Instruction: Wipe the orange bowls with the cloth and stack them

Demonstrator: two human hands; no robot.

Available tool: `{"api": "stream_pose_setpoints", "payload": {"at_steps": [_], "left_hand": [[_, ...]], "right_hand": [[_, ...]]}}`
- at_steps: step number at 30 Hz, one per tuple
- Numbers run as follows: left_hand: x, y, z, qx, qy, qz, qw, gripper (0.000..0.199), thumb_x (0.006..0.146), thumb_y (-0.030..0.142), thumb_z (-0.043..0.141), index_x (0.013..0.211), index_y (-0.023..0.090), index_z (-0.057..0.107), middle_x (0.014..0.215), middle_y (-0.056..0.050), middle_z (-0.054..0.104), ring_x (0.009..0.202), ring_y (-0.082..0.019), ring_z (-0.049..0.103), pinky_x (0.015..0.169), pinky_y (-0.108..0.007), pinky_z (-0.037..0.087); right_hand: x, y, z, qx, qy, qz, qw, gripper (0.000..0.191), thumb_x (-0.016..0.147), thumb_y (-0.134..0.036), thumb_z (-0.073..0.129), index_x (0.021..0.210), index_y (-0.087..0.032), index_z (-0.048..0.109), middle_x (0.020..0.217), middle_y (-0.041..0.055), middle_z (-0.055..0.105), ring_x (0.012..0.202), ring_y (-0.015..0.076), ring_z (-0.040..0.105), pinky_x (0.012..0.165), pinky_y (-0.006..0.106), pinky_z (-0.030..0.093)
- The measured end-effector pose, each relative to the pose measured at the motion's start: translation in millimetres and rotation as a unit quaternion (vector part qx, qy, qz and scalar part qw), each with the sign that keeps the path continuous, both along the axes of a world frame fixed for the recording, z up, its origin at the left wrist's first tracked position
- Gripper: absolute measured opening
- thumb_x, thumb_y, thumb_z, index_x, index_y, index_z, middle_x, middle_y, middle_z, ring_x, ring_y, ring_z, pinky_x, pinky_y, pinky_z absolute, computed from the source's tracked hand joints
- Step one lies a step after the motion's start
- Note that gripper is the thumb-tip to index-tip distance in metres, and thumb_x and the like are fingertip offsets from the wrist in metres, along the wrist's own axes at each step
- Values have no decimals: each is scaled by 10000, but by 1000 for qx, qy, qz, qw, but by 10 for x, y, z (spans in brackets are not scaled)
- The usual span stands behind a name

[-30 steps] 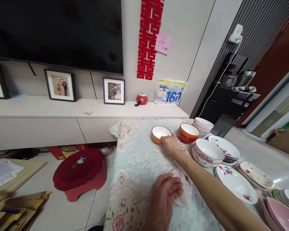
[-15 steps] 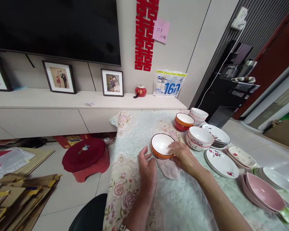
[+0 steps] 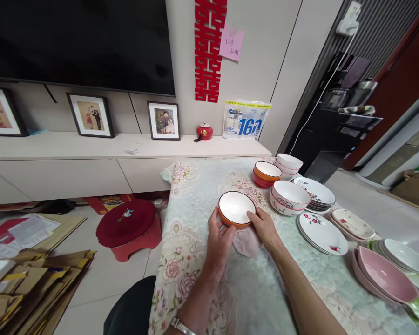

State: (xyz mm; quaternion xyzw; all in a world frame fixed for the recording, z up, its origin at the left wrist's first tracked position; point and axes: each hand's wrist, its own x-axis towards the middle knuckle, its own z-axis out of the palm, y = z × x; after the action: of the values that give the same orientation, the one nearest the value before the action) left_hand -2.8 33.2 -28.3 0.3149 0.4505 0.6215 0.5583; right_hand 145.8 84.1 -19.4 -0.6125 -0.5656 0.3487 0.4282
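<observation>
Both hands on the orange bowl, and it's right side up, white inside facing the top! The left hand (image 3: 220, 235) cups the near left of the orange bowl (image 3: 236, 207), fingers curled against the outside, thumb along the front. Over on the other side, the right hand (image 3: 263, 225) grips the rim, thumb hooked inside. Whether the base touches the counter (image 3: 202, 193), I can't tell. The bowl sits in from the counter's left edge, nearer the far edge than the near one. Just below it, between the wrists, lies a pale crumpled cloth (image 3: 247, 243), partly tucked from view.

Now to the far right corner: an orange-and-red stack (image 3: 267, 173) of two bowls, with white bowls (image 3: 288, 165) piled just behind. Down the right edge we go: big white bowls (image 3: 289, 197), dark-sprigged plates (image 3: 316, 190), red-flowered plates (image 3: 323, 232), oblong dishes (image 3: 353, 223), and pink dishes (image 3: 384, 274) nested one in another. Past the far edge, a red pot (image 3: 204, 132) stands on the cabinet (image 3: 153, 146).
</observation>
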Motion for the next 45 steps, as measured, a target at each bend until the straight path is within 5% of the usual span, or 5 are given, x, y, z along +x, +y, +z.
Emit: {"api": "stream_pose_setpoints", "payload": {"at_steps": [16, 21, 25, 33, 45], "left_hand": [[-94, -18, 74, 14, -118, -29, 992, 645, 795, 295, 667, 1404, 223, 464, 1399, -111, 594, 1246, -284, 585, 1018, -419, 500], [-91, -4, 115, -1, -131, 56, 990, 622, 835, 382, 670, 1393, 233, 440, 1420, -131, 551, 1241, -281, 581, 956, -399, 534], [-109, 3, 115, 19, -132, 62, 989, 628, 868, 458, 644, 1413, 255, 406, 1444, -135, 514, 1221, -265, 594, 937, -377, 542], [-103, 12, -32, 41, -4, 48, 998, 629, 885, 556, 594, 1402, 245, 418, 1410, -126, 544, 1217, -265, 590, 976, -385, 511], [-16, -50, -53, 98, 92, 0, 991, 638, 849, 498, 649, 1380, 193, 469, 1433, -151, 510, 1346, -305, 475, 1140, -464, 359]], "right_hand": [[110, -215, 155, 2, 123, 184, 975, 577, 819, -408, 615, 1352, -193, 569, 1287, 95, 664, 1138, 296, 628, 921, 428, 536], [224, -273, 229, 17, -47, 304, 951, 655, 739, -407, 764, 1343, -217, 595, 1335, 97, 625, 1229, 307, 551, 1047, 457, 436], [296, -277, 161, 27, -244, 282, 927, 426, 697, -181, 715, 1119, -241, 727, 1134, 75, 688, 1055, 262, 612, 944, 395, 475], [302, -290, 249, 228, -98, 10, 969, 330, 844, -325, 635, 1159, -232, 674, 1120, 86, 683, 1029, 266, 630, 916, 419, 495], [-142, -363, 114, 269, -397, 148, 865, 210, 975, -181, 495, 1003, -213, 701, 1084, 99, 639, 1004, 247, 517, 884, 391, 418]]}}
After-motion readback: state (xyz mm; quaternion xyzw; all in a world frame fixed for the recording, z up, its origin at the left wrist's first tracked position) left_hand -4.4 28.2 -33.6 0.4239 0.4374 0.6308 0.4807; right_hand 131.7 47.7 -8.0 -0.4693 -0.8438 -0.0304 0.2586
